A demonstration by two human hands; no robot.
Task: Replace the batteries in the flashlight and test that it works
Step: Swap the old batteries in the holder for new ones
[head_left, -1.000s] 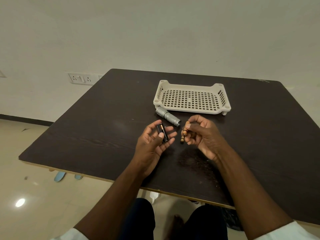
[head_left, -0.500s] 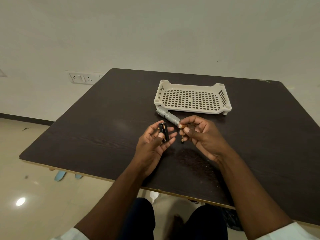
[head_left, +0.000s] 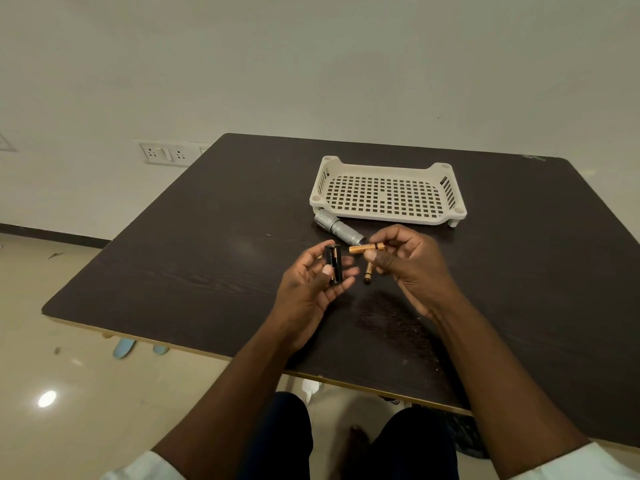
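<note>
A grey metal flashlight body lies on the dark table, just in front of the tray's left corner. My left hand holds a black battery holder, thumb over its lower part, with a battery seated in it. My right hand pinches a gold battery crosswise between thumb and forefinger, right of the holder. A second gold battery pokes down out of the same hand's fingers.
A cream perforated tray stands behind the flashlight at the table's middle back. Wall sockets sit at the left behind the table. The table's front edge runs just above my knees.
My right hand has turned one gold battery out level between thumb and forefinger, pointing towards the holder. My left hand and the holder have stayed nearly still.
</note>
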